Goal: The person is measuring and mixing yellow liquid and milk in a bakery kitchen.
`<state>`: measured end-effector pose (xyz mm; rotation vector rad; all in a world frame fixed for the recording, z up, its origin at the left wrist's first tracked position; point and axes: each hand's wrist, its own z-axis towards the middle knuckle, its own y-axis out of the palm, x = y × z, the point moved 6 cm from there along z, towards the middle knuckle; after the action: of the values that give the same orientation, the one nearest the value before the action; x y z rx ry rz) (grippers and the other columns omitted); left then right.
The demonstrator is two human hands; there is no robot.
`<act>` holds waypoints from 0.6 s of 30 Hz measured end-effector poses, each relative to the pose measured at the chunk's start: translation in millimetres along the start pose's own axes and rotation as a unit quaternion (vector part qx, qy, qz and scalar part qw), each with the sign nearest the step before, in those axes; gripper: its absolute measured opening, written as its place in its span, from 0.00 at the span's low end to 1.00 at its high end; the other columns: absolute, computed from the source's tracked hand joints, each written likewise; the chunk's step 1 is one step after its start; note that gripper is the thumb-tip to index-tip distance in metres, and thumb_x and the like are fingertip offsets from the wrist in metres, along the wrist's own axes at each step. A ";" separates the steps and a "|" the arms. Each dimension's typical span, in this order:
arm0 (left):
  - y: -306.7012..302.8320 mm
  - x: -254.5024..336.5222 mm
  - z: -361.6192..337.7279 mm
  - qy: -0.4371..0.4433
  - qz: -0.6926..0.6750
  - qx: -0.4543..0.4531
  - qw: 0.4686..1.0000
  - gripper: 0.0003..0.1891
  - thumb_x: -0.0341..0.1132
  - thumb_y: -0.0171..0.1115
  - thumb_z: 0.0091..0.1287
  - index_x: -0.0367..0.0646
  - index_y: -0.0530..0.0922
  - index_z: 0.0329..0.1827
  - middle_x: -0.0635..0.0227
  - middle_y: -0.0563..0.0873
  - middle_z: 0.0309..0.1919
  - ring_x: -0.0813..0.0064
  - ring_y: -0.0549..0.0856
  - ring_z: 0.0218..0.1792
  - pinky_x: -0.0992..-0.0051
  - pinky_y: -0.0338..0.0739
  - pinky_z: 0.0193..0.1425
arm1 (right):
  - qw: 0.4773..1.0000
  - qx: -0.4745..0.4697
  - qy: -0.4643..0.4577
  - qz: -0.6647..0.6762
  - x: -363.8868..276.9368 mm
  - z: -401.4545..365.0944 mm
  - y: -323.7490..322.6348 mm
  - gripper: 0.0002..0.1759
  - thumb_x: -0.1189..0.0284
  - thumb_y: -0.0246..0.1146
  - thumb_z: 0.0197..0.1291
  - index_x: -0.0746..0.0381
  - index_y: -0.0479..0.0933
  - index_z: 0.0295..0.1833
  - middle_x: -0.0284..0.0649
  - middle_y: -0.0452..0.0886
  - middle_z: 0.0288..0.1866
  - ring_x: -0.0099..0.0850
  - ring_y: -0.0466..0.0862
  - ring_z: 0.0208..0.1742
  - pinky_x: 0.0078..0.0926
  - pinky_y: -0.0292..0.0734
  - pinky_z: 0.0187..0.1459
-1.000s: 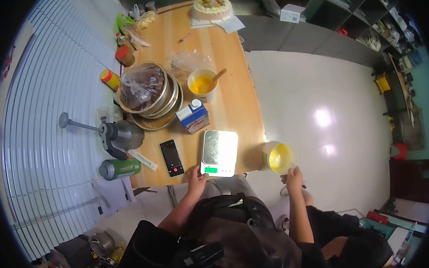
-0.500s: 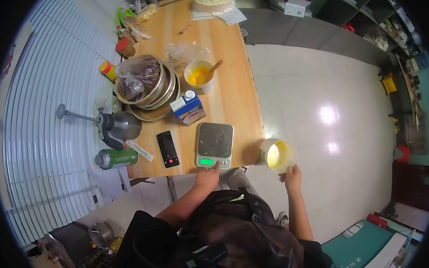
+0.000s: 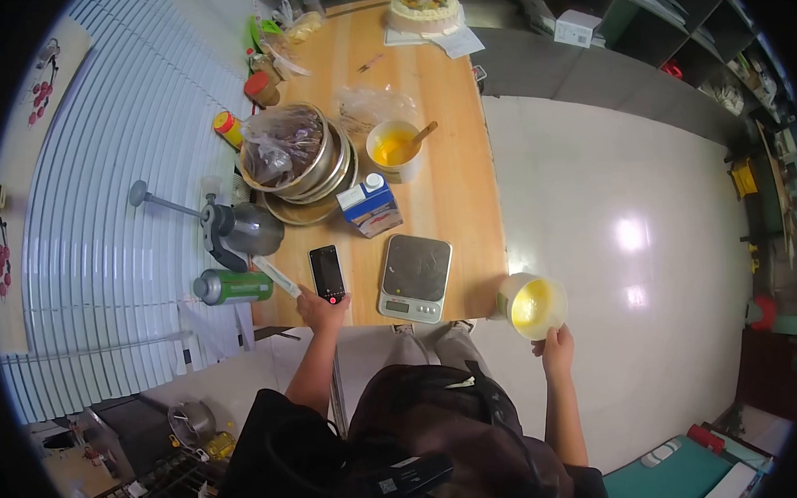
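Note:
At the lower end of the phone (image 3: 327,271), which lies on the wooden table, my left hand (image 3: 322,311) has its fingers and thumb on either side of the case. A red round button shows on the phone's screen. Beyond the table's right edge, my right hand (image 3: 555,344) grips a white tub (image 3: 507,299) by its near side; the tub is tilted, with pale yellow stuff inside. Between the hands a kitchen scale (image 3: 416,271) sits near the table's front edge, its plate bare and its display dark. A blue and white carton (image 3: 369,207) stands behind the scale.
Another white tub (image 3: 396,170) holds yellow mixture and a wooden-handled tool. Stacked metal pans (image 3: 333,171) carry a bagged dark item. Along the left are a glass jug with plunger (image 3: 253,231) and a green gas canister (image 3: 238,286). A decorated cake (image 3: 424,15) stands at the far end.
My left hand has left the scale's buttons and moved left to the phone. The scale's green display has gone dark. My right hand still holds the tub; the whole view has shifted slightly.

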<state>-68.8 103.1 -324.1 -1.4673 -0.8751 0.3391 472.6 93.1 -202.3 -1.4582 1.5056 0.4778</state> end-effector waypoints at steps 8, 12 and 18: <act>-5.9 23.2 11.6 -0.033 -0.046 -0.077 0.995 0.65 0.43 0.79 0.43 0.35 0.42 0.79 0.40 0.67 0.67 0.44 0.62 0.72 0.54 0.56 0.77 | 0.995 -0.026 -0.005 -0.094 -14.2 -4.3 18.9 0.17 0.71 0.45 0.70 0.73 0.74 0.49 0.46 0.81 0.24 0.29 0.79 0.19 0.29 0.77 0.25; -11.4 15.3 5.5 -0.188 -0.486 -0.365 0.772 0.53 0.36 0.72 0.54 0.38 0.47 0.79 0.54 0.74 0.64 0.58 0.76 0.65 0.59 0.72 0.66 | 0.999 0.007 0.001 -0.048 -13.2 -18.2 28.6 0.16 0.72 0.44 0.70 0.73 0.74 0.48 0.45 0.81 0.23 0.28 0.79 0.18 0.27 0.76 0.23; -127.8 71.5 -37.3 -0.010 -0.550 -0.617 0.562 0.45 0.39 0.67 0.59 0.54 0.53 0.80 0.64 0.76 0.64 0.64 0.76 0.65 0.48 0.71 0.65 | 0.996 0.082 0.006 0.031 20.2 -73.4 42.2 0.16 0.72 0.44 0.70 0.72 0.75 0.47 0.45 0.81 0.23 0.27 0.78 0.18 0.26 0.75 0.22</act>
<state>-34.7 109.6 -177.0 -1.6729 -2.0470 -1.5331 411.1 31.6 -198.1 -1.2937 1.5653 0.3735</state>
